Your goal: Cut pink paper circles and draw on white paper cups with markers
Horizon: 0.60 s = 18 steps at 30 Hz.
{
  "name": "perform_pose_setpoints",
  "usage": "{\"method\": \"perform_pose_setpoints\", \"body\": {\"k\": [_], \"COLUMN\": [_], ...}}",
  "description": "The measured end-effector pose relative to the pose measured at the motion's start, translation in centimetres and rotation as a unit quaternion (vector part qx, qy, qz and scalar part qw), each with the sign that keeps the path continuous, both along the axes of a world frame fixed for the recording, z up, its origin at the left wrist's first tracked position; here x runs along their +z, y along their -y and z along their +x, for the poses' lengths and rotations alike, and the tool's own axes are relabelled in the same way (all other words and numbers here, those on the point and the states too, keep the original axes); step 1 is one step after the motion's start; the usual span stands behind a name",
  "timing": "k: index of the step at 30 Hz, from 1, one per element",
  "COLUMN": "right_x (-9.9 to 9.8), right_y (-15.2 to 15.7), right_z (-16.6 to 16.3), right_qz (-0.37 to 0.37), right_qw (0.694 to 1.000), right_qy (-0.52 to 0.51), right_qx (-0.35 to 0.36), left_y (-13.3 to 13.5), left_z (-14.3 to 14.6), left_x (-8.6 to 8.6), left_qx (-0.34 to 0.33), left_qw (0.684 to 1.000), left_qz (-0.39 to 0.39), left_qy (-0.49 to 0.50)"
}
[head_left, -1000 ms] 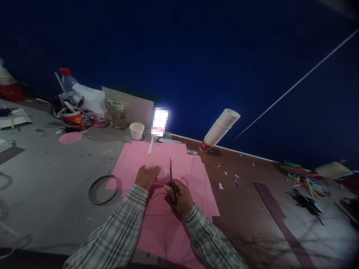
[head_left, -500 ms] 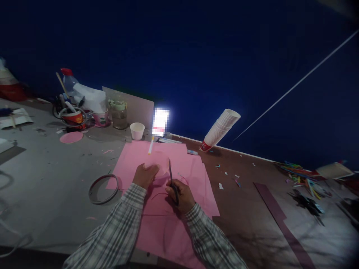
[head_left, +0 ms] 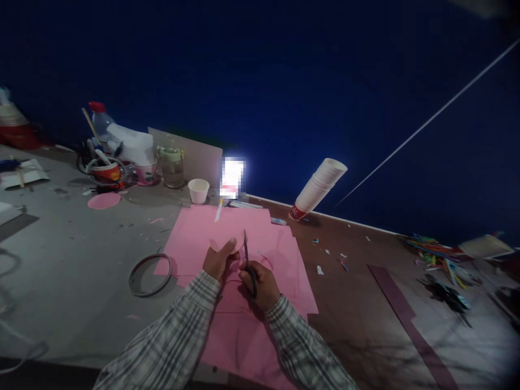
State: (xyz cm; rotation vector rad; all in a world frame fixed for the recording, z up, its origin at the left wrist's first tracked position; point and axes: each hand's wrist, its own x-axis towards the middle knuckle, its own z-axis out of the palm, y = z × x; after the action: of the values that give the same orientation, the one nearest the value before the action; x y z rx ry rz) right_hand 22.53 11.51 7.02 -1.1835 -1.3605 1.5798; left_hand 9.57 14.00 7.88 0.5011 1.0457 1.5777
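My right hand is closed round black scissors, blades pointing away from me over a large pink paper sheet on the table. My left hand pinches a rounded pink paper cutout and holds it lifted just left of the scissor blades. Both sleeves are plaid. Curved cut lines show in the pink sheet near my hands.
A dark ring lies left of the sheet. Behind stand a white paper cup, a jar, mugs with tools, a bottle, a leaning stack of cups. Coloured scraps lie right.
My left hand has gone from lying flat on the sheet to lifting the rounded pink piece beside the scissors. The right hand with the scissors has barely moved.
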Motion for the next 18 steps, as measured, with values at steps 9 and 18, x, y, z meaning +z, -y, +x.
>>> {"method": "perform_pose_setpoints", "body": {"k": [9,18], "right_x": [0.0,-0.3], "right_y": [0.2,0.1], "right_z": [-0.3,-0.4], "right_qz": [-0.011,-0.004], "right_qw": [1.0,0.999], "right_qy": [-0.014,-0.04], "right_qx": [-0.006,-0.003], "left_y": [-0.3,-0.1], "left_z": [0.5,0.7], "left_x": [-2.0,-1.9], "left_qx": [0.005,-0.011], "left_qw": [0.998,0.995], "left_qz": [0.004,-0.005], "left_qy": [-0.061,-0.1]}}
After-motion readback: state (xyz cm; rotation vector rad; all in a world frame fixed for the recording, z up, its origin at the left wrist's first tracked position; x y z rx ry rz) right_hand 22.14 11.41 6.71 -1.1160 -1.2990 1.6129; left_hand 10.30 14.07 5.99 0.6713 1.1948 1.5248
